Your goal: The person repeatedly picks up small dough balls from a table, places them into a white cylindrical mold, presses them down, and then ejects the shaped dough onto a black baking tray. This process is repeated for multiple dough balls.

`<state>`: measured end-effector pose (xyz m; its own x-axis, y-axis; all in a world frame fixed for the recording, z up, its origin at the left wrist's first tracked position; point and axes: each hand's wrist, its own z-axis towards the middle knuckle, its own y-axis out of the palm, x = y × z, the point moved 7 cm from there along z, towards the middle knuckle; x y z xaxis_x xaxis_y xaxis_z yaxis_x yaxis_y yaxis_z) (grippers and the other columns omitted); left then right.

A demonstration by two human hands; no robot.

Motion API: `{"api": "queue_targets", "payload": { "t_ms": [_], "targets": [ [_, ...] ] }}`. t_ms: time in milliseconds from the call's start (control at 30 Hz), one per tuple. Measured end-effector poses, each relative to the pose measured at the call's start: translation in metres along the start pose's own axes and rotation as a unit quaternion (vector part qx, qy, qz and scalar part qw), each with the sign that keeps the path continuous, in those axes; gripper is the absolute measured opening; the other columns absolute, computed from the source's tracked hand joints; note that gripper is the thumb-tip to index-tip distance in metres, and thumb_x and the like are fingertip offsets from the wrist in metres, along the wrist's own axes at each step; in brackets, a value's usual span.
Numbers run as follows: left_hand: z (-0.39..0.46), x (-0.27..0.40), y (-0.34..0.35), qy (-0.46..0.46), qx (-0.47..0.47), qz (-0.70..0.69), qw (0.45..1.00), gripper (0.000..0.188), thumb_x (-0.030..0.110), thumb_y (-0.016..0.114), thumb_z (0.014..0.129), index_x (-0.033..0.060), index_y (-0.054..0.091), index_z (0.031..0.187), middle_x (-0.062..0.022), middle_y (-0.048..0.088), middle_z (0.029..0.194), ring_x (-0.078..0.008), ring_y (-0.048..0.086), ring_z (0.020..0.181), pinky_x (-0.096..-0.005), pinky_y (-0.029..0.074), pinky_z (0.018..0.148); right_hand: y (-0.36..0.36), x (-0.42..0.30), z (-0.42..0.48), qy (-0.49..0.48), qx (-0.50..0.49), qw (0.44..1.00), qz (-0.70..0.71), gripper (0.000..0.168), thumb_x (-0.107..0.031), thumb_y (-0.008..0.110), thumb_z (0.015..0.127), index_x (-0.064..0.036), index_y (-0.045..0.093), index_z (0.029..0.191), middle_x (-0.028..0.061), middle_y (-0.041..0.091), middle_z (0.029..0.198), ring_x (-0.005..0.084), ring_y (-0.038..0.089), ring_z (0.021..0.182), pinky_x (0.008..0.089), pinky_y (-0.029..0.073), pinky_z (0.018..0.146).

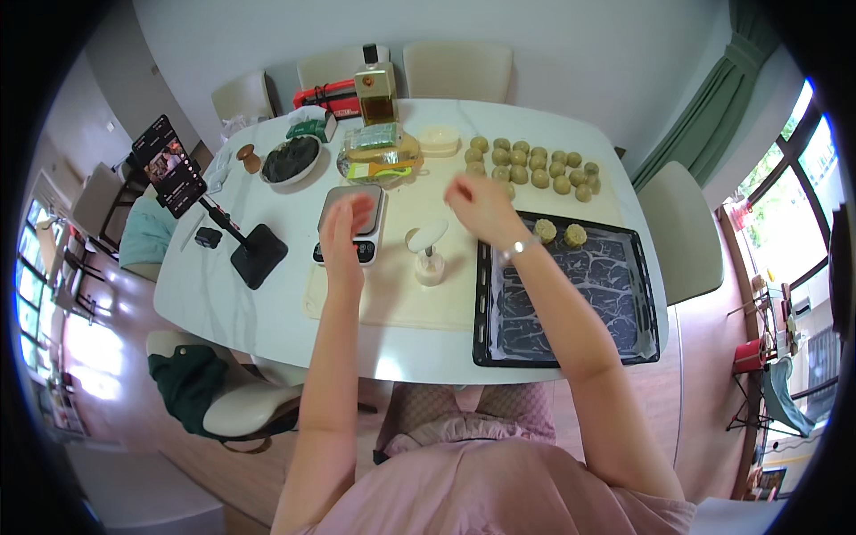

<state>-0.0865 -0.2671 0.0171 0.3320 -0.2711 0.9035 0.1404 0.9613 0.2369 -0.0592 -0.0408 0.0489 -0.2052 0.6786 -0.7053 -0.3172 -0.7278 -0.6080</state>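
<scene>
My left hand (348,224) hovers over the kitchen scale (371,224), fingers apart, with nothing seen in it. My right hand (476,206) is above the cream mat (408,307), near the rows of greenish dough balls (518,158); its fingers are curled, and whether they hold something is hidden. Between the hands a white plunger mould (429,267) stands on the mat, with a pale oval piece at its top. On the right, a black baking tray (479,307) lined with a sheet bears two pressed, patterned cakes (575,235) near its far edge.
A phone (170,166) on a black stand (259,257) is at the left. Behind are a bowl of dark material (290,159), a wooden object (248,159), a bottle (376,87), packets with an orange-handled utensil (384,165) and a pale round container (439,141). Chairs surround the table.
</scene>
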Motion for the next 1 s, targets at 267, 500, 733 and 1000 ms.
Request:
{"api": "queue_targets", "payload": {
  "t_ms": [267,500,733,1000],
  "targets": [
    [-0.06,-0.067,-0.011,-0.148,0.092,-0.088,0.981,0.024,0.024,0.048,0.096,0.0048,0.062,0.102,-0.0063,0.064,0.101,-0.0137,0.059,0.095,-0.0279,0.044,0.083,0.051,0.032,-0.07,-0.004,-0.085,0.996,0.034,0.03,-0.028,0.065,0.075,0.0,0.062,0.087,0.0195,0.065,0.087,0.0329,0.064,0.078,0.0397,0.05,0.074],
    [-0.068,-0.076,-0.022,-0.14,0.099,-0.087,0.981,0.023,0.021,0.048,0.096,0.0043,0.061,0.104,-0.0059,0.065,0.101,-0.0144,0.06,0.096,-0.0288,0.045,0.083,0.055,0.011,-0.064,0.013,-0.101,0.99,-0.093,0.03,-0.031,0.068,0.075,-0.002,0.061,0.075,0.0189,0.062,0.07,0.0359,0.062,0.07,0.0416,0.05,0.067],
    [-0.06,-0.074,-0.022,-0.132,0.091,-0.075,0.984,0.025,0.022,0.048,0.096,0.0026,0.061,0.105,-0.0072,0.065,0.102,-0.0155,0.061,0.096,-0.0293,0.048,0.083,0.052,0.015,-0.059,-0.002,-0.066,0.995,-0.079,0.027,-0.027,0.066,0.075,-0.001,0.062,0.069,0.0188,0.063,0.068,0.0353,0.062,0.067,0.0408,0.05,0.065],
    [-0.027,-0.054,-0.005,-0.119,0.094,-0.123,0.981,0.025,0.021,0.047,0.096,0.0014,0.061,0.105,-0.0085,0.065,0.103,-0.0159,0.06,0.097,-0.029,0.046,0.086,0.013,0.035,-0.036,0.068,0.0,0.996,0.052,0.03,-0.023,0.07,0.077,0.005,0.062,0.074,0.0153,0.065,0.069,0.0235,0.068,0.064,0.0323,0.053,0.059]
  ]
}}
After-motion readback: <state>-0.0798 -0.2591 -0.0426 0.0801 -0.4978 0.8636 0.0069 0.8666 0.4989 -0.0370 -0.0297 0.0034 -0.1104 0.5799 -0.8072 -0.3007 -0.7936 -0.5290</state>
